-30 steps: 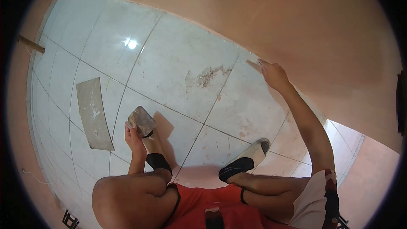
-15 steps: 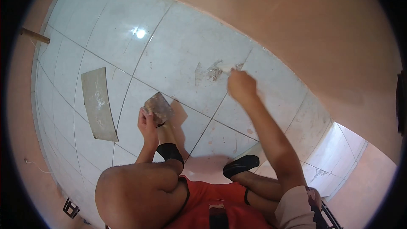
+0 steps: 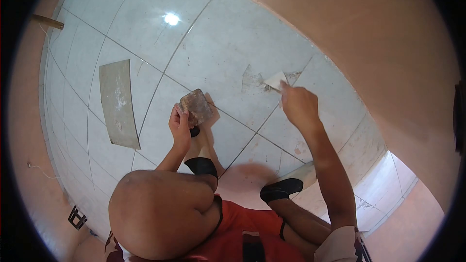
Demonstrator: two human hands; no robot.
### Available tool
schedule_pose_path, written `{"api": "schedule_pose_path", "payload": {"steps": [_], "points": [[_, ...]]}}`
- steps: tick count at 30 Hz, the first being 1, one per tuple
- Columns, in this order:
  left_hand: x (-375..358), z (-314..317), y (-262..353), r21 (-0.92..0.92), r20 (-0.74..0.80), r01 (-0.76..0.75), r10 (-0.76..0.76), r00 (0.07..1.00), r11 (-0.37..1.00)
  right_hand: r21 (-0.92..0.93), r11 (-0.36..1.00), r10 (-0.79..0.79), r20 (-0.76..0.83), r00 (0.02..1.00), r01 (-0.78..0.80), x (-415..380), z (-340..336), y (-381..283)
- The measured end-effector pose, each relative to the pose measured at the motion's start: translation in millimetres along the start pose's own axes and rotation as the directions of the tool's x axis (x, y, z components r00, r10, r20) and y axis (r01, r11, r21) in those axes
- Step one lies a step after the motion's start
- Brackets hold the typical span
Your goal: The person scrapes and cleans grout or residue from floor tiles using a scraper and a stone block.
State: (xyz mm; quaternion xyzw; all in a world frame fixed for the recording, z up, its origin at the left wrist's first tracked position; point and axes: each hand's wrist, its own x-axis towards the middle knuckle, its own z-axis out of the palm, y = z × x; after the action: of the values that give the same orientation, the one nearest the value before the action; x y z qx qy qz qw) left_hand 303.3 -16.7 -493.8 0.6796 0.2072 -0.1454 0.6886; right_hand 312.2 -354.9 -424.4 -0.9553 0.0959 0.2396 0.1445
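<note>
My left hand (image 3: 180, 123) pinches the corner of a brownish, dirt-covered flat plate (image 3: 197, 107), held up above the floor near my foot. On the right, my right hand (image 3: 299, 104) grips a pale, flat triangular piece (image 3: 275, 80), whose far end lies at the floor beside a rough patch of grey residue (image 3: 252, 82). What the plate and the pale piece are made of is unclear.
White floor tiles (image 3: 194, 53) with dark joints extend around me. A grey rectangular board (image 3: 119, 104) lies at the left. A peach wall (image 3: 359, 24) borders the right side. My black shoe (image 3: 281, 190) rests on the floor, and a wooden stick (image 3: 48, 22) is at the upper left.
The camera view has shifted, so the floor and board appear higher. The pale piece shows more clearly now, lying over part of the residue. Both hands keep their holds.
</note>
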Motion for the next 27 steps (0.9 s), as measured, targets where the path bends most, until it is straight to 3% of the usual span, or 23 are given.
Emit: {"api": "schedule_pose_path", "payload": {"steps": [2, 3, 5, 10, 12, 18, 20, 22, 25, 27], "points": [[1.5, -1.0, -3.8, 0.019, 0.013, -0.004, 0.004, 1.0, 1.0, 0.056, 0.988, -0.134, -0.182, 0.974, 0.146, 13.6, 2.5, -8.4], [2.2, -1.2, -5.7, 0.032, 0.027, -0.008, 0.007, 1.0, 0.999, 0.062, 0.987, -0.134, -0.186, 0.973, 0.148, 22.1, 10.1, -19.6], [3.4, 1.6, -5.5, 0.065, 0.02, -0.039, 0.037, 0.999, 0.997, 0.091, 0.932, -0.317, -0.259, 0.912, 0.35, 36.8, 23.2, -42.6], [5.8, -0.8, 0.8, -0.042, -0.035, 0.038, -0.04, 0.999, 0.998, 0.028, 0.93, -0.365, -0.07, 0.928, 0.368, 12.8, 34.7, -5.9], [4.4, -5.2, -2.0, -0.041, -0.035, 0.052, -0.053, 0.998, 0.998, 0.06, 0.959, -0.278, 0.024, 0.96, 0.276, -2.9, 19.2, 12.2], [11.5, -2.1, -16.1, 0.103, -0.015, -0.047, 0.049, 0.999, 0.994, 0.091, 0.944, -0.299, -0.178, 0.938, 0.318, 45.0, -6.4, -28.7], [10.3, -1.5, -19.3, 0.118, -0.012, -0.078, 0.08, 0.997, 0.99, 0.06, 0.958, -0.271, -0.146, 0.951, 0.282, 53.3, 8.7, -29.5], [10.2, -9.9, -15.4, 0.08, 0.034, 0.013, -0.016, 0.999, 0.997, 0.032, 0.967, -0.246, -0.111, 0.963, 0.251, 50.5, 24.1, -25.3], [7.7, -1.9, -3.1, 0.08, -0.012, 0.025, -0.024, 1.0, 0.996, 0.012, 0.963, -0.267, -0.062, 0.962, 0.268, 11.9, 25.7, 13.2], [9.2, -3.9, -9.4, 0.073, 0.008, 0.028, -0.029, 1.0, 0.997, -0.001, 0.932, -0.361, -0.036, 0.932, 0.362, -3.4, 8.7, 52.9]]}}
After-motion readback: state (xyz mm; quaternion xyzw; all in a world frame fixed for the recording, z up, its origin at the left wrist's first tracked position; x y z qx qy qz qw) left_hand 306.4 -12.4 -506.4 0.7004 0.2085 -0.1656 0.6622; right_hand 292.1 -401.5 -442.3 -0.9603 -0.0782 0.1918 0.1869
